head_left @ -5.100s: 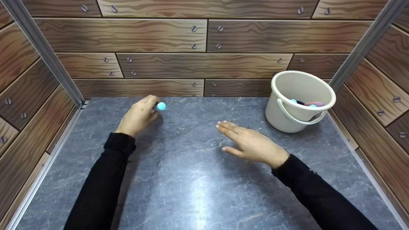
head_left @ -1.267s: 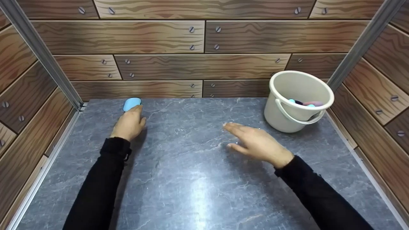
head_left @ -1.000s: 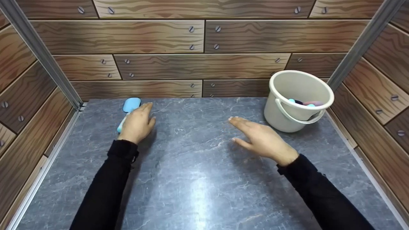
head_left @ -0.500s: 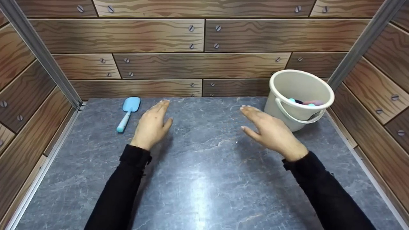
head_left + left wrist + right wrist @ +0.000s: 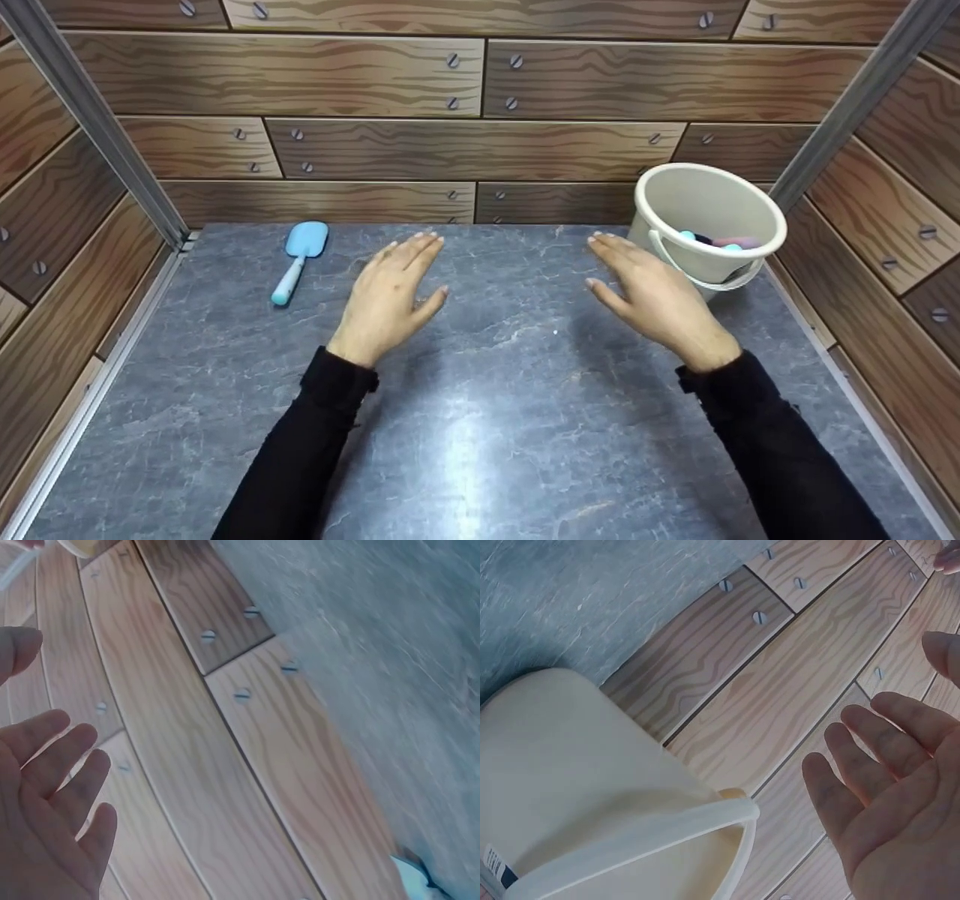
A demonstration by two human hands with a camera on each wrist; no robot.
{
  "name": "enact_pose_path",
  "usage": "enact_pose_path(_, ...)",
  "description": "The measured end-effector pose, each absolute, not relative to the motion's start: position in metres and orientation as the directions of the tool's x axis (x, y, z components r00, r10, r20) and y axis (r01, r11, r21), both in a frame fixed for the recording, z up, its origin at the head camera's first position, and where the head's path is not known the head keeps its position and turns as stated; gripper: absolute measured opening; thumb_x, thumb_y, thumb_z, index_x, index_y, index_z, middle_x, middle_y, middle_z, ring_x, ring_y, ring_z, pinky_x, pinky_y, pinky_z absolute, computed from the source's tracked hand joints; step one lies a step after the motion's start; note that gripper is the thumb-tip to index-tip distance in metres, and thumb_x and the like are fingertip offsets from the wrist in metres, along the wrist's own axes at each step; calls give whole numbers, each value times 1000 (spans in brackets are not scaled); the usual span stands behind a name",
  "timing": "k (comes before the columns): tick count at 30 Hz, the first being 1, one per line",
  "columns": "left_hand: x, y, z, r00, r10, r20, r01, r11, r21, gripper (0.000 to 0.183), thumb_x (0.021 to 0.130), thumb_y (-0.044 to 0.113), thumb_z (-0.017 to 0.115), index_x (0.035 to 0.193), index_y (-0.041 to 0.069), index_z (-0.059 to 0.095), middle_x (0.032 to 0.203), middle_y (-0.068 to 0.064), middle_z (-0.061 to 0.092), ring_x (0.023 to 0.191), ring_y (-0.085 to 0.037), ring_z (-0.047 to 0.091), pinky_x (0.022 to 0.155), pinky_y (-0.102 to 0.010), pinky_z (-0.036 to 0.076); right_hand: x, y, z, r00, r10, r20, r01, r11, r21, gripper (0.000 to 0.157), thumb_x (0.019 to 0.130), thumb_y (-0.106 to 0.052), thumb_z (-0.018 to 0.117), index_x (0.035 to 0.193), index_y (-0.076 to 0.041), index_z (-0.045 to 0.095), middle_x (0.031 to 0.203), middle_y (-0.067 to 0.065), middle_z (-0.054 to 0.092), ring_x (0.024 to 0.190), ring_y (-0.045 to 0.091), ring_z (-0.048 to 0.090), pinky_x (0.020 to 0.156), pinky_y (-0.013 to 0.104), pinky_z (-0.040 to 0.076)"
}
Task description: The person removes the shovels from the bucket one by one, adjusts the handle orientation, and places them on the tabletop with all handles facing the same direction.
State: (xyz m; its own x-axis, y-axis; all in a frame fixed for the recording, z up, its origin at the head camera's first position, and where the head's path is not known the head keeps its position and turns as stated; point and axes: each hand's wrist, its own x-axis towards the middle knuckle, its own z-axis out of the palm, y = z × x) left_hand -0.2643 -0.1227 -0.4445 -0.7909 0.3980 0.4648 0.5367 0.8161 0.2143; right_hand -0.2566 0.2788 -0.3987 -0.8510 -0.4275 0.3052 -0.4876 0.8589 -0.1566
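My left hand (image 5: 390, 296) hovers over the tabletop left of the middle, fingers extended and nothing in it. To its left, apart from it, a toy shovel (image 5: 306, 240) lies on the table, its light blue blade toward the back wall and its pale handle toward me. In the left wrist view a corner of the shovel (image 5: 411, 876) shows at the bottom right. My right hand (image 5: 656, 296), also with straight fingers and nothing held, is in the air just in front of the cream bucket (image 5: 705, 184), overlapping its lower left side in the head view.
Inside the bucket lie several items, among them a pinkish piece (image 5: 739, 242) and turquoise ends. The grey marbled table (image 5: 480, 420) is bounded by wood-patterned walls (image 5: 375, 75) at the back and both sides, with metal posts in the corners.
The left hand has let go of the toy shovel, which now lies at the back left, and has lifted and moved right. The right hand has shifted right and toward the bucket.
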Motion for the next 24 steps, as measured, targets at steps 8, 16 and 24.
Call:
enact_pose_path(8,-252,-105,-444,-738,487,467,606,783,139,75,115,44,74,178,11,50,182,-13,56,169,-36,55,146,-61,38,-258,291,-391,-859,-382,341,-458,870,-180,63,117,-30,73,172,-4,58,176,22,61,163,46,60,138,68,47)
enact_pose_path(16,-241,-89,-445,-676,554,486,668,740,86,75,114,44,77,177,12,53,181,-10,58,169,-33,56,146,-57,39,-264,308,-373,-851,-324,414,-438,873,-217,55,117,-23,70,167,-1,62,167,27,68,154,54,65,134,70,50)
enact_pose_path(24,-234,-76,-447,-656,611,443,700,712,56,73,118,49,69,179,15,49,183,-7,55,173,-29,52,148,-54,37,-280,328,-354,-879,-261,400,-374,896,-238,50,118,-24,67,162,2,66,160,32,70,149,58,66,130,74,50)
